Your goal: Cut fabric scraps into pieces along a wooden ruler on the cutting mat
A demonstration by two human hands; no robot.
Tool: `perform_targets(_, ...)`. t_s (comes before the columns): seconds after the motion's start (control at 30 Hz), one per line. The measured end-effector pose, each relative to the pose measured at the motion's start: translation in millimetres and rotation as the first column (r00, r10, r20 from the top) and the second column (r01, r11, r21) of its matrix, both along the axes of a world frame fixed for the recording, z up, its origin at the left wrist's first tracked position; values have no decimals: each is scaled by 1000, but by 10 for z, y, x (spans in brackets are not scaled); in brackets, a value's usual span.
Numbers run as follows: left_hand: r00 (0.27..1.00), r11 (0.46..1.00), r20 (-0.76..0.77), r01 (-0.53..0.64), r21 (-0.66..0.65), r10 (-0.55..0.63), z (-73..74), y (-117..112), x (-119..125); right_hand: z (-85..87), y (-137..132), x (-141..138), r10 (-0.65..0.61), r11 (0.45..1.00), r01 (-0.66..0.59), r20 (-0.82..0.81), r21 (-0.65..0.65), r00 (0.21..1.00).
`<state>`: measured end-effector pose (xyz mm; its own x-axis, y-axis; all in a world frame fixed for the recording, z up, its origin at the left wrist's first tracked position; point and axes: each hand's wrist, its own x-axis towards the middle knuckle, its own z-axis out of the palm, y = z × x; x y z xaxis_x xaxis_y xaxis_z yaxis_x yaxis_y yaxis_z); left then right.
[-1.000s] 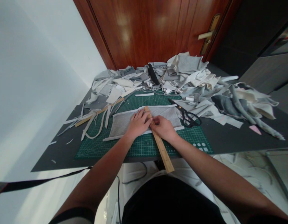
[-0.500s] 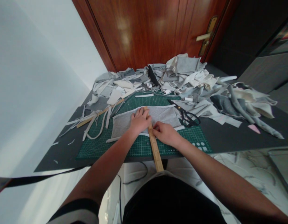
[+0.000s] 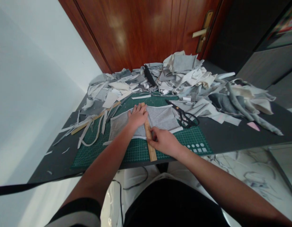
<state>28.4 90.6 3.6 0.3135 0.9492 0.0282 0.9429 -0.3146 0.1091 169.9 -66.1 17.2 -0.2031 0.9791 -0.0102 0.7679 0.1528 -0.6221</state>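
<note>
A piece of light grey fabric [image 3: 161, 117] with white edges lies flat on the green cutting mat [image 3: 134, 152]. Across it, pointing away from me, runs a wooden ruler [image 3: 151, 150], its near end close to the table's front edge. My left hand [image 3: 138, 117] lies flat over the far part of the ruler and the fabric, fingers spread. Lower down, my right hand [image 3: 165, 142] has curled fingers, thumb and forefinger gripping the ruler at its right edge. Black-handled scissors [image 3: 183, 115] rest at the fabric's right end, partly on it.
A heap of grey and white fabric scraps [image 3: 188, 74] fills the back and right of the table [image 3: 221, 138]. Pale cut strips [image 3: 98, 126] and another wooden stick [image 3: 79, 127] lie at left. Behind stands a brown door [image 3: 136, 31]; a white wall [image 3: 42, 63] borders the left.
The ruler has slid away from me: its near end hung past the table edge and now lies over the mat. My right hand sits nearer that end. The view has shifted slightly.
</note>
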Motion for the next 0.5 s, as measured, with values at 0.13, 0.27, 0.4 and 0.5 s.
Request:
perform_targets(0.13, 1000, 988, -4, 14, 151, -14, -20, -17, 23, 35, -87, -14, 93, 996, -94, 60, 6, 994)
perform_targets(0.27, 997, 973, -1, 79, 217, -81, -24, -51, 26, 40, -181, -75, 111, 994, -110, 155, -11, 982)
perform_targets(0.4, 990, 975, 66, 109, 192, -124, -45, -27, 9, 41, -250, -74, 178, 984, -174, 189, -33, 966)
perform_targets(0.5, 977, 977, 124, 156, 147, -175, -71, 38, -25, 49, -282, -20, 250, 968, -248, 181, -31, 951)
